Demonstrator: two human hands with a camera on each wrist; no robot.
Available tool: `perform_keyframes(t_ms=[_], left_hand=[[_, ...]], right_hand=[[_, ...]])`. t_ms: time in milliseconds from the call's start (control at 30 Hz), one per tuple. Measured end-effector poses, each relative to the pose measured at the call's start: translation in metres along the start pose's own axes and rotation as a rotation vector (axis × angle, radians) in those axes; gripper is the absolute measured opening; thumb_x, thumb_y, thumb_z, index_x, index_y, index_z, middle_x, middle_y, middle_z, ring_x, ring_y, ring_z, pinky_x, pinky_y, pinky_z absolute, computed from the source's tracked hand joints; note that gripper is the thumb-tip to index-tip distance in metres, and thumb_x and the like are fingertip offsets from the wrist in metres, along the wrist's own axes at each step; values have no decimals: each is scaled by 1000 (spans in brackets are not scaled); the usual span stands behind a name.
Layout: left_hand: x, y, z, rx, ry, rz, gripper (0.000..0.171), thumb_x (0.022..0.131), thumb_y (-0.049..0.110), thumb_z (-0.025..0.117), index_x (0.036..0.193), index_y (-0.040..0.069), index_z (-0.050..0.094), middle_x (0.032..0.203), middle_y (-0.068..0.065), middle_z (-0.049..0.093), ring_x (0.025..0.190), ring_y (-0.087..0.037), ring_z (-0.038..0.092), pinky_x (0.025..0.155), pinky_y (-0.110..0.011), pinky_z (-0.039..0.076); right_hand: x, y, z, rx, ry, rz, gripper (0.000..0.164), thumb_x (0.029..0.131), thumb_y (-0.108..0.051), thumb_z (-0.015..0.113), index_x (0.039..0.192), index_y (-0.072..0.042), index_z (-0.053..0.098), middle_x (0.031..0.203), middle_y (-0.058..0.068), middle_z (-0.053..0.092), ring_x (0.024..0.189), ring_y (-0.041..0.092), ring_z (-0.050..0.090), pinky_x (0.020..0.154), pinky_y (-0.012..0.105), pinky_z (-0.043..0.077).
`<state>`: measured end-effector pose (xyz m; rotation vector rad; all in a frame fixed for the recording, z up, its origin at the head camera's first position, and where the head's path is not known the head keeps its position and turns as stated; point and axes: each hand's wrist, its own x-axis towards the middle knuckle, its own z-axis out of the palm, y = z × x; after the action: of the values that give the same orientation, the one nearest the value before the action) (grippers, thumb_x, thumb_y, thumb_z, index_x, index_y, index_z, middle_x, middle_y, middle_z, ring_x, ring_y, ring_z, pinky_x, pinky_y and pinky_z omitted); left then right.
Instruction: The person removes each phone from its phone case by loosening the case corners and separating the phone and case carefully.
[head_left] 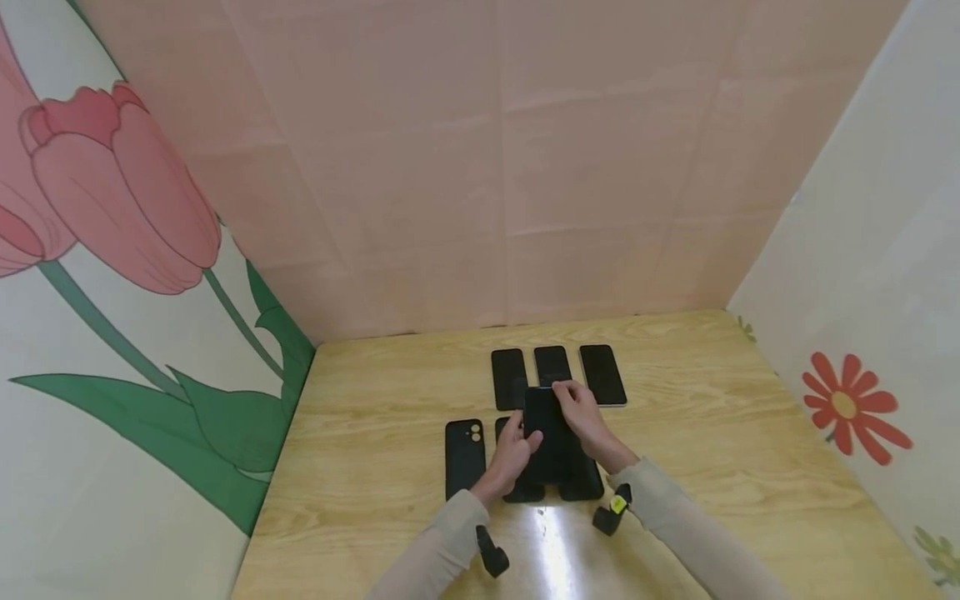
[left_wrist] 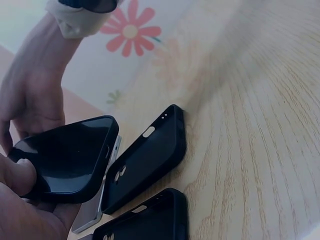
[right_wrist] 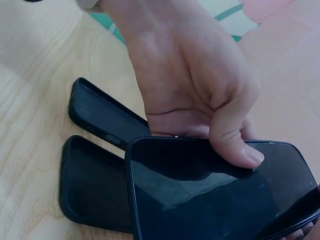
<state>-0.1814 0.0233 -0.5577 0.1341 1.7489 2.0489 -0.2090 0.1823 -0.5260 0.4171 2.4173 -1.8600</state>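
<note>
A black phone (head_left: 546, 454) with a dark glossy screen is held tilted above the table, a black case rim (left_wrist: 106, 165) around its edge. My left hand (head_left: 510, 457) grips its left long side, thumb lying over the screen and fingers behind. At the upper right corner my right hand (head_left: 588, 423) holds the phone by its edge. Beneath and beside it lie empty black phone cases, inner side up: one case (head_left: 465, 454) at the left with camera holes, another case (head_left: 525, 493) partly hidden by the phone, and a third case (head_left: 583, 483) at the right.
Behind the hands, a row holds a left dark phone (head_left: 508, 375), a middle phone (head_left: 552, 362) and a right phone (head_left: 602, 375) with a light edge. The wood-grain table (head_left: 375, 417) meets a pink back wall (head_left: 495, 208) and flower-printed side walls.
</note>
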Motion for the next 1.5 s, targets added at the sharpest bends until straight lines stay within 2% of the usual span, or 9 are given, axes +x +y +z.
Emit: perform_keyframes(t_ms=[200,300,433,533,700,833,1033,1233,1500], left_hand=[[3,3,-1,23,10,1,34,101,4,49,135,7,48,110,-16,68,96,-35,68,80,-50,56],[4,2,-1,58,22,17,35,100,2,50,135,8,49,110,-16,68,94,-31,68,78,-48,56],[7,-2,-1,356,78,194,33,96,-1,56,128,8,56,110,-12,69,96,-20,66,80,-39,55],[7,-4,-1,532,125,296,32,93,-4,62,122,8,60,108,-7,70,93,-14,63,78,-32,52],[7,-1,-1,439,93,284,26,93,-5,60,117,6,58,101,-11,69,85,-18,65,69,-29,53],[9,3,-2,382,94,245,25,96,0,58,120,3,55,102,-19,69,85,-29,68,67,-32,55],[4,2,-7,393,149,199,28,98,6,59,125,0,54,104,-18,68,86,-26,66,72,-39,55],[1,1,-10,314,156,206,19,98,3,57,117,3,56,93,-20,71,82,-35,69,69,-43,56],[3,4,-5,324,152,226,19,98,5,58,116,4,56,91,-19,71,81,-34,70,65,-37,55]], right_hand=[[1,-3,0,37,-2,33,44,106,-30,43,129,6,52,121,22,51,108,34,47,95,45,38],[0,-3,1,51,6,46,41,106,-30,42,127,4,53,117,17,53,103,28,48,90,39,40],[-2,-3,0,272,27,105,29,104,-21,44,111,0,63,98,7,61,87,18,56,80,31,47],[-4,-1,-6,407,9,163,28,105,-21,43,101,-5,66,91,3,63,84,16,59,83,37,49],[-4,0,-13,354,-71,143,54,106,-45,39,125,2,56,111,11,61,104,25,53,98,55,39],[-4,-1,-13,271,-32,47,55,104,-45,45,132,3,49,120,18,55,107,30,53,94,50,45],[-7,0,-3,123,61,-110,38,103,-30,56,123,1,53,115,15,51,98,25,49,79,31,47],[-6,-1,5,116,105,-154,35,99,-30,63,116,-1,58,107,12,55,90,21,51,75,26,50],[-3,0,2,90,194,-227,28,96,-29,67,101,-3,59,93,10,57,78,19,52,68,27,50]])
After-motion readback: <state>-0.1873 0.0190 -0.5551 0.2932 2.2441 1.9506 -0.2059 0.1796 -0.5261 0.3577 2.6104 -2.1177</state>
